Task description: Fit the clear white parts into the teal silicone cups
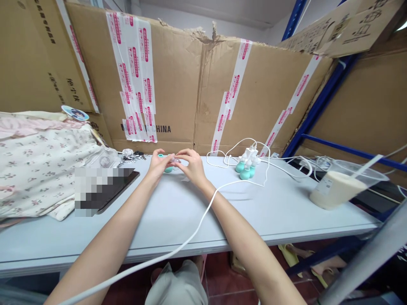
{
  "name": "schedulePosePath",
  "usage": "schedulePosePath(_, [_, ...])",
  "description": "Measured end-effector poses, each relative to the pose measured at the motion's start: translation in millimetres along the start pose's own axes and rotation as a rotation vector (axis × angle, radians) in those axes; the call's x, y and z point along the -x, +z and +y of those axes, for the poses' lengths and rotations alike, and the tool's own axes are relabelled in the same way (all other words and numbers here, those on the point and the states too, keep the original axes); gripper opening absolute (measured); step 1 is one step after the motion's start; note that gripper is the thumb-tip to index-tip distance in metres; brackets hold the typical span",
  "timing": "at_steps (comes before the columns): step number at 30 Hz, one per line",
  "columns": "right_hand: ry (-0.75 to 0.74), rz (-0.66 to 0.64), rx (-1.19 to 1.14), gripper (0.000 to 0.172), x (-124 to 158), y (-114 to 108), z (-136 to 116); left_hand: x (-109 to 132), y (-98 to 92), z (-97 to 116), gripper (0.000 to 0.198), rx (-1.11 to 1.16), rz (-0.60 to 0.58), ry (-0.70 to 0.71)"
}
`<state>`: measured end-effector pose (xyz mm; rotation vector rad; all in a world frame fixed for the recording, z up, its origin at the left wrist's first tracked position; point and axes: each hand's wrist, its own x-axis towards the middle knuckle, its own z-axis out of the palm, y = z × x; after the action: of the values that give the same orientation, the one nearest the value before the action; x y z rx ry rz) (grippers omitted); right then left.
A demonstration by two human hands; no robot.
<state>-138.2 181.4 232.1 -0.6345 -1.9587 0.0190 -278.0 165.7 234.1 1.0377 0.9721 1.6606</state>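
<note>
Above the far middle of the table, my left hand (156,164) and my right hand (193,167) meet, fingertips closed on a small clear piece (175,160). Its exact kind is too small to make out. A teal part (168,169) shows just below my left fingers, and a teal ring shape appears by the same hand; whether either is held I cannot tell. To the right of my right hand stands a cluster of small teal bulb-shaped bottles (245,173) with clear tops, close to a white plug block (251,152).
A white cable (190,237) runs across my right forearm. Left lie a dark tablet-like slab (117,192), floral cloth (41,165) and a crinkled clear bag (104,157). A tilted plastic cup (333,186) of pale drink stands right. Cardboard (178,84) walls the back.
</note>
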Motion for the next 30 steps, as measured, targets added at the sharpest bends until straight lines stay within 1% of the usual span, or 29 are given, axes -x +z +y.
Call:
schedulePosePath(2, [0.010,0.007,-0.013,0.020,-1,0,0,1,1.6,0,0.063,-0.003,-0.019,0.013])
schedulePosePath(7, [0.042,0.035,-0.016,0.019,-1,-2,1,4,2.3,2,0.061,0.029,-0.117,0.037])
schedulePosePath(13, [0.085,-0.040,-0.036,0.023,0,-1,1,5,-3.7,3,0.059,-0.034,-0.153,0.046])
schedulePosePath(16, [0.128,-0.100,-0.080,0.026,0,-2,2,6,-5.6,2,0.060,-0.072,-0.140,0.033])
schedulePosePath(19, [0.141,-0.158,-0.111,0.028,0,-3,2,7,-7.6,2,0.062,-0.148,-0.136,0.045])
schedulePosePath(21, [0.134,-0.164,-0.106,0.027,-1,-2,2,11,-12.0,7,0.063,-0.244,-0.180,0.044])
schedulePosePath(23, [0.139,-0.150,-0.099,0.028,-1,-1,1,18,-22.6,19,0.065,-0.453,-0.236,0.050])
schedulePosePath(24, [0.145,-0.140,-0.098,0.029,-2,-1,0,23,-31.4,28,0.065,-0.631,-0.242,0.087])
schedulePosePath(25, [0.154,-0.132,-0.096,0.029,-2,-1,0,30,-42.7,39,0.067,-0.865,-0.217,0.166])
schedulePosePath(26, [0.164,-0.128,-0.091,0.029,-2,-1,0,36,-56.7,49,0.067,-1.065,-0.175,0.247])
schedulePosePath(27, [0.174,-0.125,-0.083,0.028,-3,-1,1,43,-72.8,59,0.063,-1.219,-0.149,0.334])
schedulePosePath(28, [0.181,-0.123,-0.071,0.028,-3,-1,1,50,-90.5,68,0.054,-1.336,-0.157,0.411])
schedulePosePath(29, [0.186,-0.123,-0.059,0.027,-3,-1,2,57,-108.8,75,0.048,-1.456,-0.192,0.456])
schedulePosePath(30, [0.188,-0.125,-0.050,0.027,-2,-1,3,63,-126.6,80,0.046,-1.556,-0.196,0.490])
